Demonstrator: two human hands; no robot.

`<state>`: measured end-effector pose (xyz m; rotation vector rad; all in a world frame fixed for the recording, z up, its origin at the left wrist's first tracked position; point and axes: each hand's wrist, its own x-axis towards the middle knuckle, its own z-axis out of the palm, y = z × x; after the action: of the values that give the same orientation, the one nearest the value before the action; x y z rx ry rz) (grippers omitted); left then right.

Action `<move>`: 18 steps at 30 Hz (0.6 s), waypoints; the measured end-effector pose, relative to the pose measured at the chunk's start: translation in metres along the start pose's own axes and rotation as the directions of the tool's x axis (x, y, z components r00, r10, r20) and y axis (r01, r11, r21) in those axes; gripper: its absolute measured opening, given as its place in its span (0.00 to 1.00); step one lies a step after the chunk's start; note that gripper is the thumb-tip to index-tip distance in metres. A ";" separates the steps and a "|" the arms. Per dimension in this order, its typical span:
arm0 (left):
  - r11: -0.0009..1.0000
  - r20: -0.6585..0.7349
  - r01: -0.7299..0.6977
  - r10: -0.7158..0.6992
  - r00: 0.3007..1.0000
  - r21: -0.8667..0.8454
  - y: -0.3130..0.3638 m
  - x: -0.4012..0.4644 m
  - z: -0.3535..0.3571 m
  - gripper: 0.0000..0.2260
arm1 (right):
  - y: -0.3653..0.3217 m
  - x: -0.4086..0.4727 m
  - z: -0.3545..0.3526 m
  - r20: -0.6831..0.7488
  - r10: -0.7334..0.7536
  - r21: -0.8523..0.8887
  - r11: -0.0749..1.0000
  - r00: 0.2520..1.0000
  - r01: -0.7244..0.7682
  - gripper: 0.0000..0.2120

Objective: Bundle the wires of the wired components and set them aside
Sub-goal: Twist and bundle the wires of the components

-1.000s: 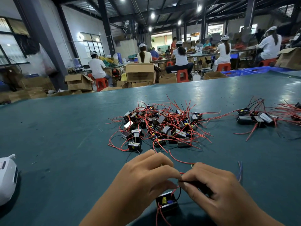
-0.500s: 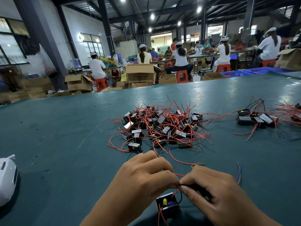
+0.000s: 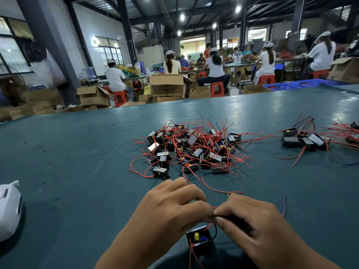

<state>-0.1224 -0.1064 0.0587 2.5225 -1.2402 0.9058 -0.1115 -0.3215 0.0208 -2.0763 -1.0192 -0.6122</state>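
A small black boxed component point(image 3: 199, 238) with a yellow capacitor hangs just below my two hands, near the table's front edge. Its red and black wires run up between my fingertips. My left hand point(image 3: 172, 208) pinches the wires at their gathered point. My right hand point(image 3: 256, 228) meets it fingertip to fingertip and grips the black wire bundle. A loose pile of the same components point(image 3: 190, 148) with tangled red wires lies on the table beyond my hands. A smaller group of components point(image 3: 303, 139) lies at the right.
The green table point(image 3: 77, 162) stretches wide. A white device point(image 3: 8, 210) sits at the left edge. A thin blue wire point(image 3: 284, 202) lies right of my right hand. Beyond the far edge stand cardboard boxes point(image 3: 167, 84), red stools and seated workers.
My hands stay pinched together over the wires and have barely shifted. The component below them hangs in about the same place.
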 end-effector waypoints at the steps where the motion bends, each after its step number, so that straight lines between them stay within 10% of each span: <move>1: 1.000 -0.001 0.006 -0.006 1.000 -0.006 -0.001 0.000 0.000 0.08 | 0.000 0.001 0.000 0.002 0.001 0.006 1.000 1.000 -0.001 0.02; 18: 0.902 0.148 0.303 -0.269 0.952 -0.306 0.010 0.002 0.006 0.07 | -0.002 -0.002 0.005 -0.015 0.066 0.011 0.998 0.998 -0.066 0.03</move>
<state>-0.1266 -0.1166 0.0539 2.4155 -0.9165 0.4652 -0.1138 -0.3179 0.0167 -2.0840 -0.9394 -0.5876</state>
